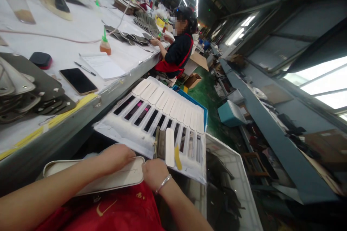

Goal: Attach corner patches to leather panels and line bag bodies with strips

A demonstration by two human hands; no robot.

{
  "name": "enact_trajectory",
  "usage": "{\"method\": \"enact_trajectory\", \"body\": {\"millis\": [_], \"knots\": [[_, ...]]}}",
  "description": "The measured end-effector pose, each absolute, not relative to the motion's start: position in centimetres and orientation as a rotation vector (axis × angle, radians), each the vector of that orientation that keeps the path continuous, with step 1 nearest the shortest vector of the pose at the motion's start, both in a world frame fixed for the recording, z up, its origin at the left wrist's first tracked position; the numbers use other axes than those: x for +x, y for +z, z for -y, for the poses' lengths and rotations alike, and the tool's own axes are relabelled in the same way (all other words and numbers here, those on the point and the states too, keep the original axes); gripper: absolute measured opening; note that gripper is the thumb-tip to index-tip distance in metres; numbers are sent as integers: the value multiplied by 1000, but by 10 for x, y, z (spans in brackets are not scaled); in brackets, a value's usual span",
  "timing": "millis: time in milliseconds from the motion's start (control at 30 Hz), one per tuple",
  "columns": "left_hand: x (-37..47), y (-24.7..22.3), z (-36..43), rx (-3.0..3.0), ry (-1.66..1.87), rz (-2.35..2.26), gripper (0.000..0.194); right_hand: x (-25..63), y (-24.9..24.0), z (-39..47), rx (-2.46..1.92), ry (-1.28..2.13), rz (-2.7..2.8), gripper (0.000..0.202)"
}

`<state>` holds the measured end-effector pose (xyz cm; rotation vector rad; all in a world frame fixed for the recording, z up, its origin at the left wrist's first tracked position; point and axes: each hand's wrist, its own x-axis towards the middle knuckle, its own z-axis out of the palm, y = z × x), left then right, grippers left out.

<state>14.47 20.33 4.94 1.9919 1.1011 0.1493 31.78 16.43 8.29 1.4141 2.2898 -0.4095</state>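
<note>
A long cream panel with rounded corners and a raised rim [127, 177] lies across my lap, over a red apron. My left hand [118, 157] rests curled on its upper edge, near the right end. At the panel's right end my right hand [155, 173] has its fingers pressed together on the rim. Beyond both hands is a slotted white rack [121, 130] with a row of cream strips [169, 101] along its far side. On its near part lie a brown piece with a metal edge [160, 144], one cream strip [170, 148] and a yellow piece [178, 157].
The white worktable [67, 50] at left holds a phone [78, 80], notepad [104, 65], glue bottle [105, 47] and stacked grey pieces [46, 86]. A person [177, 52] works farther along it. A white crate [238, 173] stands right of the rack.
</note>
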Motion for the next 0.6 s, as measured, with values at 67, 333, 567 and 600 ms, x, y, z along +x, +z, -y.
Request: {"method": "enact_trajectory", "body": {"millis": [67,333,567,600], "knots": [[141,47,-209,1973,74,-1041,30,318,82,-165,1388,-429,-2297,39],[141,66,-214,2019,-102,-925,35,319,86,-166,1437,-482,-2261,42],[149,57,-210,2126,-117,-967,31,322,80,-168,1473,-564,-2263,41],[149,55,-210,2131,-111,-966,31,321,80,-168,1470,-582,-2267,40]]}}
